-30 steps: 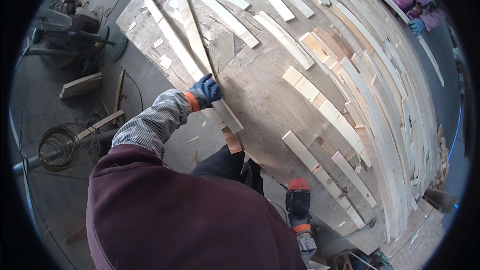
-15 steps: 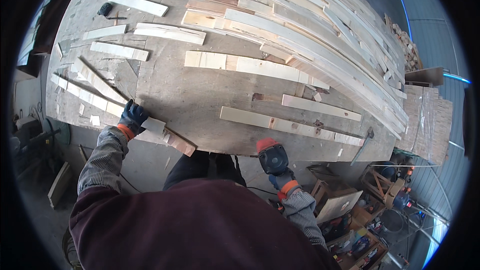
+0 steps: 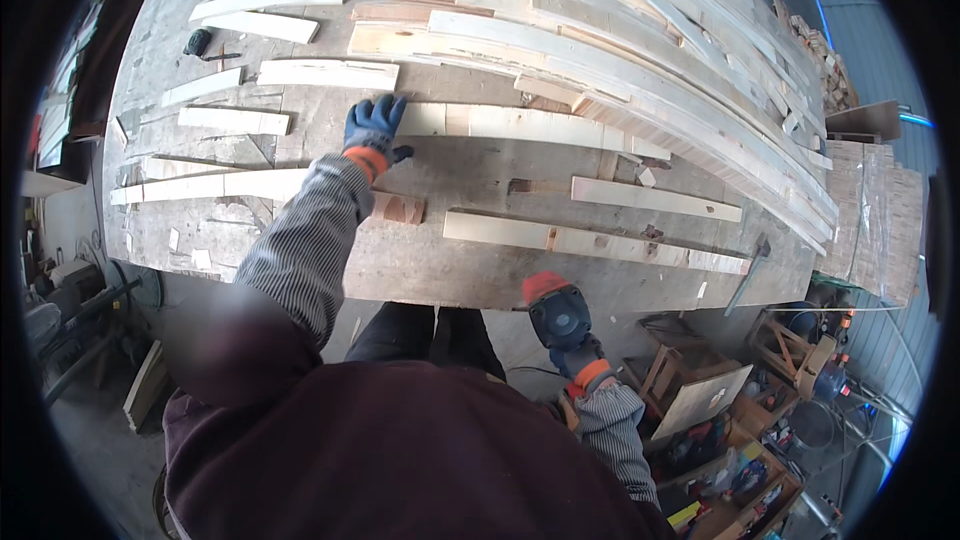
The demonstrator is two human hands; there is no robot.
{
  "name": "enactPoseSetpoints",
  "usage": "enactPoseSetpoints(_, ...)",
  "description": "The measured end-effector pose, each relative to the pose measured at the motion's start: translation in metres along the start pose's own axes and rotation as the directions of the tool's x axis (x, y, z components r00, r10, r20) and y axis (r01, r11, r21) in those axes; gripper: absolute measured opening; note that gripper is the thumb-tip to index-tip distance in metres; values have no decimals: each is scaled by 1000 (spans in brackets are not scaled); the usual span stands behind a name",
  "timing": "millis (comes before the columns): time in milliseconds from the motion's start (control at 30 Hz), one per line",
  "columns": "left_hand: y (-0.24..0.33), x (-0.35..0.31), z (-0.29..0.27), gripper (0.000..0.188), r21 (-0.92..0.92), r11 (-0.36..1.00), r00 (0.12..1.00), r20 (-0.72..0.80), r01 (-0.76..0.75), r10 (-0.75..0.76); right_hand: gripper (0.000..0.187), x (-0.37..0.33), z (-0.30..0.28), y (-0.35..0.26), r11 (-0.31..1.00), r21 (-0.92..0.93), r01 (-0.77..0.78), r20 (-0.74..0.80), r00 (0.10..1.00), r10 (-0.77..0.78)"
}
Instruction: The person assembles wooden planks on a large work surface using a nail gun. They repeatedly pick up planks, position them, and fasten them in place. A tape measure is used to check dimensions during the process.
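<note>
My left hand, in a dark blue glove with an orange cuff, is open over the left end of a pale wooden strip. Its fingers are spread at the strip's far edge, the thumb apart at the near side. Whether it touches the wood I cannot tell. Under my left forearm runs a long jointed strip; its reddish right end shows past the sleeve. Just off the table's near edge, my right hand is closed around a red-and-black nail gun.
Several strips lie stacked at the far right of the wooden table. A hammer rests at the right edge, a black tape measure at the far left. Below the right edge stand a wooden stool and crates of tools.
My left hand has left the strips at the near left and moved farther away and right. Those strips now lie farther from the edge and nearly parallel. The nail gun stays in my right hand.
</note>
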State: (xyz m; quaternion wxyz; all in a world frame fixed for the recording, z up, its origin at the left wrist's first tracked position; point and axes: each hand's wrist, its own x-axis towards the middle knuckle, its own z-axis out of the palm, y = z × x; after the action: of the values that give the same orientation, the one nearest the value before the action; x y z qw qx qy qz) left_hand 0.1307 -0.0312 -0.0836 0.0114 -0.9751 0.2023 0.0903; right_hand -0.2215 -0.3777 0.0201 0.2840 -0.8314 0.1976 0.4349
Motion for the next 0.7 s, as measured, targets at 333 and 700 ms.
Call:
enactPoseSetpoints(333,6,-26,-66,64,-245,965,925,339,-91,173,13,-4,21,16,883,-276,378,-185,881,-435)
enactPoseSetpoints(700,-79,-120,-76,24,-569,437,448,821,697,355,21,26,20,48,851,495,-173,280,960,32)
